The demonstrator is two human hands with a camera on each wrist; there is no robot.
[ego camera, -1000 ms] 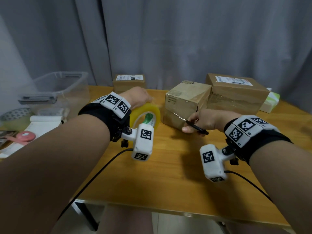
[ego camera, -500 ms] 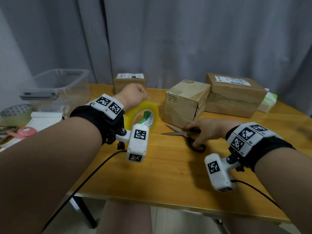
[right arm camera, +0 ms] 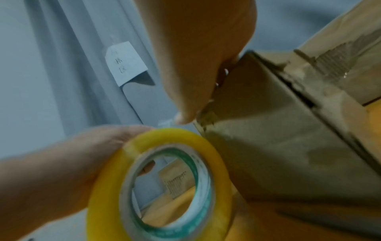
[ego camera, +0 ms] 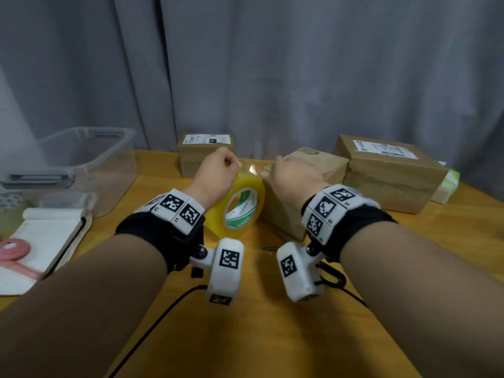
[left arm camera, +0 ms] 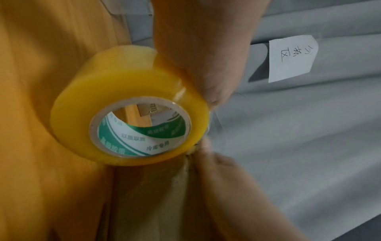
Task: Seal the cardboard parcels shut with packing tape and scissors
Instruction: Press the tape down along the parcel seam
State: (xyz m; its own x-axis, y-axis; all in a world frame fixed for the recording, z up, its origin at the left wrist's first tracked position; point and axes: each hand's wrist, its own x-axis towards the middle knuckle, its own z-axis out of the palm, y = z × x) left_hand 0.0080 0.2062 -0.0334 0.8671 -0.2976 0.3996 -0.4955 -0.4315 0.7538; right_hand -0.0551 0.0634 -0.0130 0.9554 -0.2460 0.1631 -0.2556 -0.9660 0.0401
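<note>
My left hand [ego camera: 218, 170] grips the yellow packing tape roll [ego camera: 240, 205] from above, holding it upright against the left side of the middle cardboard parcel [ego camera: 308, 186]. My right hand [ego camera: 291, 170] is at that parcel's top left corner and pinches the clear loose tape end [ego camera: 252, 167] just off the roll. In the right wrist view its fingertips [right arm camera: 183, 117] meet the clear strip beside the roll [right arm camera: 98, 203] and the parcel [right arm camera: 278, 146]. The scissors [ego camera: 332, 276] lie on the table, mostly hidden under my right wrist. In the left wrist view the roll [left arm camera: 128, 97] hangs from my left hand [left arm camera: 202, 48].
A small labelled parcel [ego camera: 204, 156] stands at the back, a large one [ego camera: 387, 170] at the right with a green-white pack [ego camera: 447, 184] beside it. At the left are a clear plastic bin [ego camera: 81, 165], an open notebook [ego camera: 46, 241] and a pink item [ego camera: 11, 249]. Grey curtain behind.
My right hand let go of the scissors on the table and rose to the tape's loose end. My left hand brought the roll up beside the middle parcel.
</note>
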